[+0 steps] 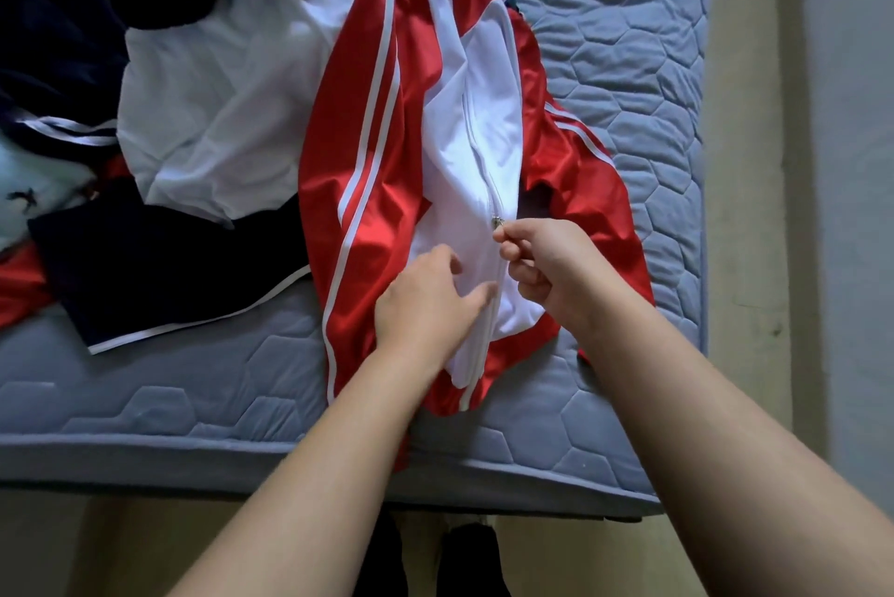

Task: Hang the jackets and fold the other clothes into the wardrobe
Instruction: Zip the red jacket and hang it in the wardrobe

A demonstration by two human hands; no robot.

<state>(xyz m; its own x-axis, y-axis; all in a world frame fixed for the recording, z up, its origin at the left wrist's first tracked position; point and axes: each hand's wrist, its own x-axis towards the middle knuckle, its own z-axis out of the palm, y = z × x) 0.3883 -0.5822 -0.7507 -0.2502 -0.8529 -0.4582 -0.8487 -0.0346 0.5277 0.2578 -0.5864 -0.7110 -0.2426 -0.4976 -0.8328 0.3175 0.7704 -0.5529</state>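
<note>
While the right hand [537, 267] pinches the small metal zipper pull [496, 223] between thumb and forefinger, its other fingers curled in, the left hand [425, 294] lies with fingers spread and relaxed on the white front panel just beside the zip, pinning the cloth flat. The step in hand looks like zipping the red satin track jacket with white front panels and white sleeve stripes [367, 219] before it goes on a hanger. The next move probably calls for a steady draw of the pull along the teeth, away from the person, with the left hand keeping the two edges aligned and taut. The jacket lies front up on the blue-grey quilted mattress [193, 393], its long axis running from the near edge of the bed straight away from the person and leaning slightly left at the far end; which end is the collar I cannot tell for sure. To the left lie a crumpled white shirt [208, 112] and a dark navy garment with white piping [169, 272], touching the jacket's sleeve and not yet folded.
</note>
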